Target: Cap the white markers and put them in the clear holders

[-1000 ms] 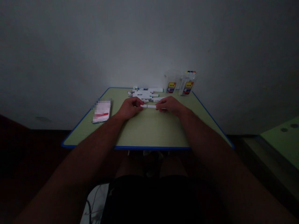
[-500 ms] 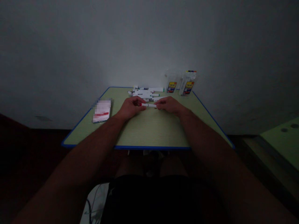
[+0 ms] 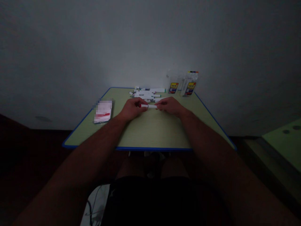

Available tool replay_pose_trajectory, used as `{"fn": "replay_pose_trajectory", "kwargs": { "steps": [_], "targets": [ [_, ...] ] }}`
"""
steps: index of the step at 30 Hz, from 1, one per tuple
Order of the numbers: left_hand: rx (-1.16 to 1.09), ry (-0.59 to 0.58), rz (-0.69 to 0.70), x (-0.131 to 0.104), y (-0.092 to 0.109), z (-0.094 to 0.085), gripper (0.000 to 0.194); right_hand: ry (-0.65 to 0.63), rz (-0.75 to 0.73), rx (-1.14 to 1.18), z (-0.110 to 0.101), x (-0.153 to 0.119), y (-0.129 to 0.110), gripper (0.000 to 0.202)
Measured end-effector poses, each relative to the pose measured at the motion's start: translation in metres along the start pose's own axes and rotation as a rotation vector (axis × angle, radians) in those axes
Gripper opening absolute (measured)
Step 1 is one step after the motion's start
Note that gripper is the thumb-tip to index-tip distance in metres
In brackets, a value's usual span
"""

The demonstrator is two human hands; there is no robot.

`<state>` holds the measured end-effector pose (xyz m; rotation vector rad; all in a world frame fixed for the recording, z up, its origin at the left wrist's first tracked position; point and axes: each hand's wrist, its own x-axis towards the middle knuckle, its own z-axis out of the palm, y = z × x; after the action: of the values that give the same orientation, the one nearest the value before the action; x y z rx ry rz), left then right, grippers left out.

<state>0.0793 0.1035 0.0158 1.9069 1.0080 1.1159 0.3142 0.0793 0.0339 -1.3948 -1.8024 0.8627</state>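
The table point(image 3: 152, 133) had a thin blue rim point(image 3: 150, 148) that slanted down on the left, ran straight along the front and slanted up again on the right. By the left edge lay a flat pack point(image 3: 103, 110), well apart from the left hand point(image 3: 132, 106). Between the two arms, a wide patch of tabletop reached from the hands to the front edge. Behind the hands there was less room, because a pile of pens point(image 3: 145, 94) lay close by, and the wall point(image 3: 141, 40) stood just past the back edge.

The pack was boxy and pale with a red mark, and part of it was too blurry to see. The tabletop was light green with fine lines. The piled pens were white and stick-shaped. To their right stood a see-through case point(image 3: 173, 88), then another case point(image 3: 190, 88) with bright bits on top.

The left hand pinched the red end of a white marker point(image 3: 152, 106). The marker lay sideways between the hands, with a dark ring near its middle. The right hand point(image 3: 170, 105) pinched its other end.
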Motion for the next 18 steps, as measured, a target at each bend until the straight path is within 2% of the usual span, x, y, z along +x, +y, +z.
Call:
{"fn": "replay_pose_trajectory", "kwargs": {
  "steps": [4, 10, 18],
  "targets": [
    [0.071, 0.034, 0.018, 0.0023, -0.0052, -0.001, 0.019, 0.04, -0.001, 0.051, 0.0031, 0.0008, 0.0003, 0.015],
    [0.195, 0.08, 0.005, 0.0041, -0.0054, -0.0045, 0.019, 0.112, -0.07, 0.151, 0.0054, 0.0034, 0.0049, 0.028],
    [0.224, 0.084, -0.05, 0.0025, -0.0031, -0.0048, 0.016, 0.164, -0.162, 0.178, 0.0055, 0.0059, 0.0072, 0.033]
  ]
}}
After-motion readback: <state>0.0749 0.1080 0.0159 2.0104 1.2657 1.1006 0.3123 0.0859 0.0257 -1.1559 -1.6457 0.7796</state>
